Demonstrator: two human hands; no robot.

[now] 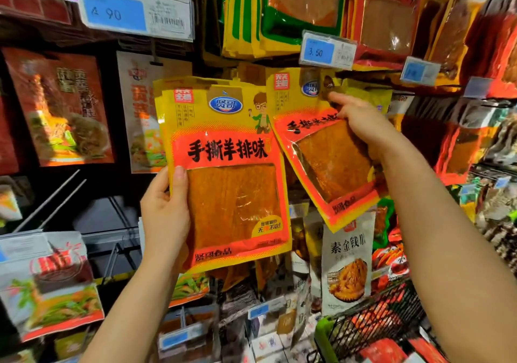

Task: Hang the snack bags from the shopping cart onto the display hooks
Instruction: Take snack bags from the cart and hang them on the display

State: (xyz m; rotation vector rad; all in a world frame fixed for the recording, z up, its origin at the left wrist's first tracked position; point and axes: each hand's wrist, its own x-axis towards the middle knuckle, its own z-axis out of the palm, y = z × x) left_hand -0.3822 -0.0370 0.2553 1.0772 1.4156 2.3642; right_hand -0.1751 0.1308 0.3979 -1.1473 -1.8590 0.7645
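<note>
Snack aisle w/ hooks: left hand (165,211) grips bag stack (226,172), right hand (361,122) pinches tilted bag (327,152) at 2 o'clock; next, thread its hole onto hook.

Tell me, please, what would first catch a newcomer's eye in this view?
Centre frame, the left hand holds up a stack of yellow-and-red snack bags. Just right, the right hand grips a tilted matching bag near the hooks. A blue price tag reading 4.90 sits upper left.

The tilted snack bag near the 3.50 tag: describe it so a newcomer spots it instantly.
Find the blue 3.50 price tag at upper centre. Just below it, the right hand holds a yellow-and-red snack bag. Unlike the matching upright stack of bags in the left hand, it leans sideways.
</note>
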